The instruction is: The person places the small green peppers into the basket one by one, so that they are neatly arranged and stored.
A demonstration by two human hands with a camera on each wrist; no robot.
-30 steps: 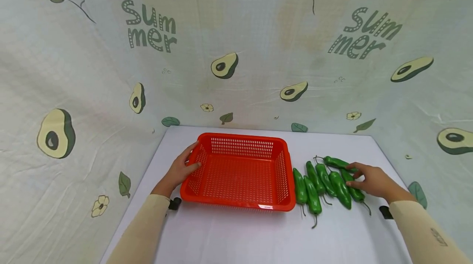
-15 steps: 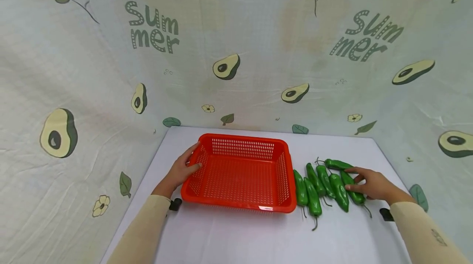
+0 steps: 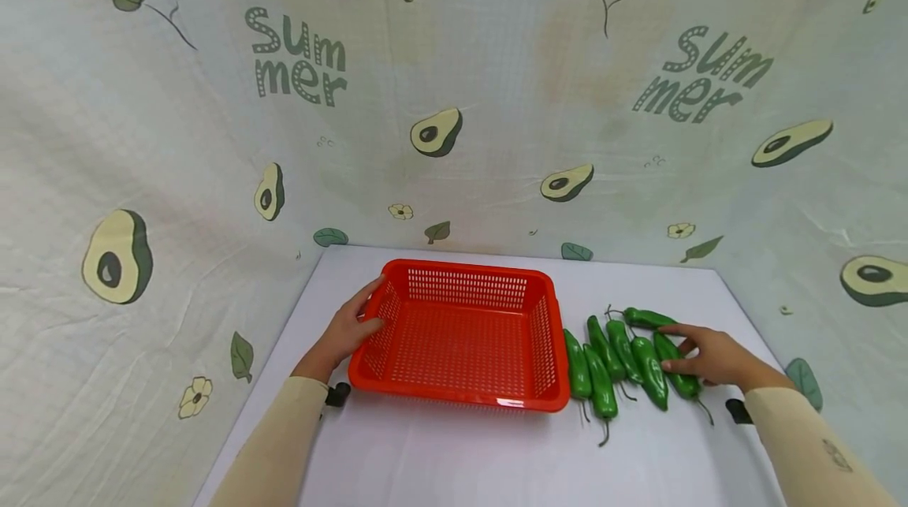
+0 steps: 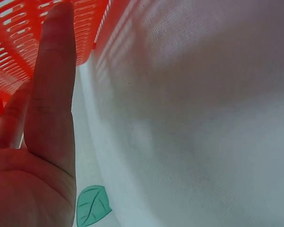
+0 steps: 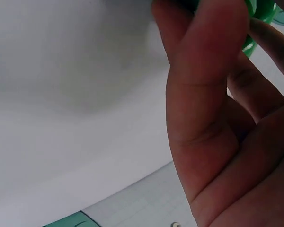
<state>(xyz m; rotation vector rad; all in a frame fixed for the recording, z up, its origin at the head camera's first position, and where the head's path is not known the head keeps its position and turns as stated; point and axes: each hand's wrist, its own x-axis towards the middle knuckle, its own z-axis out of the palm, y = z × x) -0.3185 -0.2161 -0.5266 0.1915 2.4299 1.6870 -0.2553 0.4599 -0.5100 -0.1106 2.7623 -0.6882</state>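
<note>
A red perforated plastic basket [image 3: 457, 397] stands on the white table. My left hand [image 3: 344, 337] holds its left side, thumb over the rim and the other fingers along the outside. In the left wrist view, a straight finger [image 4: 52, 90] lies against the slotted wall [image 4: 14, 35]. To the right of the basket, my right hand [image 3: 712, 357] grips the rightmost green chili pepper [image 3: 667, 348], with the thumb on its near side. The index fingertip reaches the end of the far pepper [image 3: 647, 318]. The right wrist view shows curled fingers with green [image 5: 253, 9] behind them; the contact is mostly hidden.
Several more green peppers [image 3: 601, 389] lie side by side between the basket and my right hand, stems mostly toward me. The nearest pepper [image 3: 576, 365] touches or almost touches the basket. A cloth [image 3: 496, 136] printed with avocados encloses the table's back and sides.
The head view has tilted slightly, so everything sits a little lower in it. My right hand has shifted slightly toward me over the rightmost pepper. The left hand stays on the basket.
</note>
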